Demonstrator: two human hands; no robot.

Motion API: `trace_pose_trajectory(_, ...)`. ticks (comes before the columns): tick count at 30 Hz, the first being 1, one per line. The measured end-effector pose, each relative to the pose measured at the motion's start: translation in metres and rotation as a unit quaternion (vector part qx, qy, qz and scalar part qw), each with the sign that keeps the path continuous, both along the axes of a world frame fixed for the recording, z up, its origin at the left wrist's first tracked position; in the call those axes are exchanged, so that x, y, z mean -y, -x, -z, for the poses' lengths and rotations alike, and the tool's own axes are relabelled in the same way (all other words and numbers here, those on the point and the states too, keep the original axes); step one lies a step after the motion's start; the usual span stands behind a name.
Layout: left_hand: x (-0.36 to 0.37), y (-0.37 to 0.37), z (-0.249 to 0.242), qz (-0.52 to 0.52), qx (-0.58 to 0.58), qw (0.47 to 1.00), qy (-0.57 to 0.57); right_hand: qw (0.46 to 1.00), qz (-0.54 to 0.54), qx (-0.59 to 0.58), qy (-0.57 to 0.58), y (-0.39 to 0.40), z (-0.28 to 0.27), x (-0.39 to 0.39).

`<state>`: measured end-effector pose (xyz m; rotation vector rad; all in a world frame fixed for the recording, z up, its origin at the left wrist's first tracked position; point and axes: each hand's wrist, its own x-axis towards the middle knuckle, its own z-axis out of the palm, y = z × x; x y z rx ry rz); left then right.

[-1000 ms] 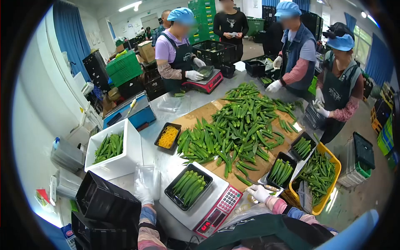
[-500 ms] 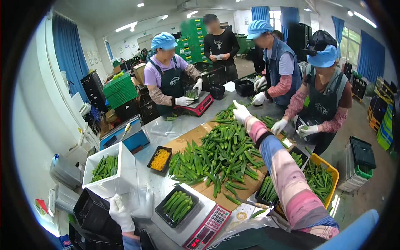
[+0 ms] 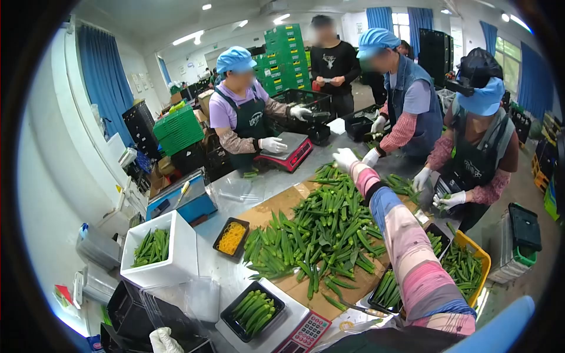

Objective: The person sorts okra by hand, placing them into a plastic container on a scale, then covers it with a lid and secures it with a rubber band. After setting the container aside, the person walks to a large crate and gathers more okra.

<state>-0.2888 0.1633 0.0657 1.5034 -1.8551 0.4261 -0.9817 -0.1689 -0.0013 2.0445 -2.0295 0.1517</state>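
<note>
My right hand (image 3: 345, 159), in a white glove, reaches across the table to the far edge of a large okra pile (image 3: 321, 226). Its fingers look stretched out, with nothing visible in them. At the bottom edge, my gloved left hand (image 3: 165, 340) is closed by a clear plastic bag (image 3: 176, 297), which it seems to pinch; part of the hand is cut off. To its right, a black tray of okra (image 3: 253, 310) rests on a digital scale (image 3: 309, 332). A knife (image 3: 359, 308) lies near the pile's front edge.
A white foam box (image 3: 182, 253) holding okra and a small tray of yellow rubber bands (image 3: 232, 237) stand left. Black trays (image 3: 126, 309) are lower left. A yellow crate (image 3: 484, 259) stands right. Co-workers stand across the table, one by a red scale (image 3: 294, 154).
My left hand has dropped toward the bottom edge, the clear plastic beside it. My right hand stays stretched over the pile's far end. The co-worker at the red scale has lifted the tray off it.
</note>
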Motion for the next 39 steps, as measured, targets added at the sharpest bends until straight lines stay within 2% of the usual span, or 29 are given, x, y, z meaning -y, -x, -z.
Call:
trace_pose_trajectory(1, 0.002, 0.013, -0.006, -0.007, -0.183, 0.978, -0.1, 0.991, -0.071, 0.078, 0.087, -0.021, 0.009, 0.001)
trace_pose_trajectory(2, 0.005, 0.024, -0.01, -0.018, -0.359, 0.913, -0.194, 0.911, -0.108, 0.398, -0.013, -0.071, -0.009, -0.027)
trace_pose_trajectory(3, 0.011, 0.03, -0.004, 0.001, -0.41, 0.883, -0.228, 0.728, -0.086, 0.677, -0.065, -0.124, -0.031, -0.059)
trace_pose_trajectory(5, 0.021, 0.053, 0.003, 0.035, -0.476, 0.836, -0.271, 0.691, -0.22, 0.668, -0.167, -0.197, -0.029, -0.105)
trace_pose_trajectory(7, 0.027, 0.088, 0.005, 0.071, -0.509, 0.806, -0.293, 0.684, -0.313, 0.628, -0.2, -0.261, -0.028, -0.157)
trace_pose_trajectory(9, 0.033, 0.095, 0.014, 0.017, -0.532, 0.754, -0.385, 0.606, -0.351, 0.662, -0.27, -0.301, -0.012, -0.195)
trace_pose_trajectory(10, 0.033, 0.099, 0.02, 0.027, -0.526, 0.751, -0.398, 0.575, -0.355, 0.667, -0.314, -0.311, -0.003, -0.205)
trace_pose_trajectory(11, 0.034, 0.099, 0.027, 0.048, -0.52, 0.749, -0.408, 0.63, -0.344, 0.64, -0.274, -0.321, 0.002, -0.217)
trace_pose_trajectory(13, 0.031, 0.092, 0.04, 0.058, -0.538, 0.709, -0.453, 0.679, -0.282, 0.634, -0.241, -0.329, 0.015, -0.228)
trace_pose_trajectory(14, 0.027, 0.09, 0.046, 0.07, -0.565, 0.677, -0.467, 0.655, -0.272, 0.656, -0.257, -0.329, 0.016, -0.233)
trace_pose_trajectory(15, 0.022, 0.087, 0.051, 0.084, -0.591, 0.643, -0.48, 0.678, -0.242, 0.636, -0.279, -0.33, 0.009, -0.242)
trace_pose_trajectory(16, 0.017, 0.077, 0.06, 0.153, -0.627, 0.589, -0.486, 0.674, -0.227, 0.656, -0.252, -0.329, 0.019, -0.248)
trace_pose_trajectory(17, 0.012, 0.078, 0.067, 0.16, -0.654, 0.589, -0.447, 0.669, -0.211, 0.676, -0.226, -0.329, 0.033, -0.252)
trace_pose_trajectory(18, 0.008, 0.084, 0.073, 0.168, -0.68, 0.588, -0.405, 0.698, -0.195, 0.673, -0.148, -0.331, 0.044, -0.252)
trace_pose_trajectory(19, 0.005, 0.085, 0.079, 0.177, -0.703, 0.587, -0.361, 0.653, -0.168, 0.722, -0.158, -0.331, 0.046, -0.251)
trace_pose_trajectory(20, 0.003, 0.077, 0.088, 0.179, -0.723, 0.559, -0.363, 0.647, -0.154, 0.731, -0.156, -0.333, 0.056, -0.25)
trace_pose_trajectory(23, 0.004, 0.084, 0.111, 0.158, -0.687, 0.651, -0.281, 0.612, -0.123, 0.763, -0.166, -0.358, 0.079, -0.247)
trace_pose_trajectory(24, 0.009, 0.084, 0.124, 0.141, -0.635, 0.717, -0.252, 0.587, -0.127, 0.782, -0.167, -0.368, 0.093, -0.242)
trace_pose_trajectory(25, 0.018, 0.084, 0.137, 0.122, -0.593, 0.77, -0.203, 0.624, -0.131, 0.754, -0.153, -0.38, 0.098, -0.239)
trace_pose_trajectory(27, 0.038, 0.076, 0.167, 0.091, -0.579, 0.792, -0.169, 0.595, -0.14, 0.781, -0.13, -0.397, 0.133, -0.226)
trace_pose_trajectory(28, 0.047, 0.066, 0.187, 0.081, -0.542, 0.817, -0.18, 0.589, -0.145, 0.784, -0.133, -0.402, 0.133, -0.223)
trace_pose_trajectory(30, 0.059, 0.047, 0.218, 0.058, -0.464, 0.86, -0.205, 0.619, -0.164, 0.757, -0.132, -0.407, 0.148, -0.21)
trace_pose_trajectory(31, 0.062, 0.045, 0.219, 0.045, -0.463, 0.86, -0.211, 0.634, -0.172, 0.743, -0.131, -0.407, 0.161, -0.204)
trace_pose_trajectory(32, 0.066, 0.045, 0.221, 0.033, -0.462, 0.859, -0.218, 0.701, -0.177, 0.679, -0.126, -0.405, 0.173, -0.196)
trace_pose_trajectory(33, 0.07, 0.047, 0.223, 0.021, -0.461, 0.858, -0.224, 0.699, -0.167, 0.683, -0.127, -0.408, 0.161, -0.197)
trace_pose_trajectory(35, 0.074, 0.051, 0.185, 0.032, -0.476, 0.851, -0.219, 0.744, -0.19, 0.629, -0.123, -0.408, 0.129, -0.19)
trace_pose_trajectory(37, 0.083, 0.049, 0.159, 0.028, -0.497, 0.834, -0.239, 0.705, -0.193, 0.674, -0.106, -0.415, 0.106, -0.179)
trace_pose_trajectory(39, 0.09, 0.046, 0.145, 0.042, -0.488, 0.85, -0.193, 0.666, -0.198, 0.709, -0.118, -0.418, 0.076, -0.177)
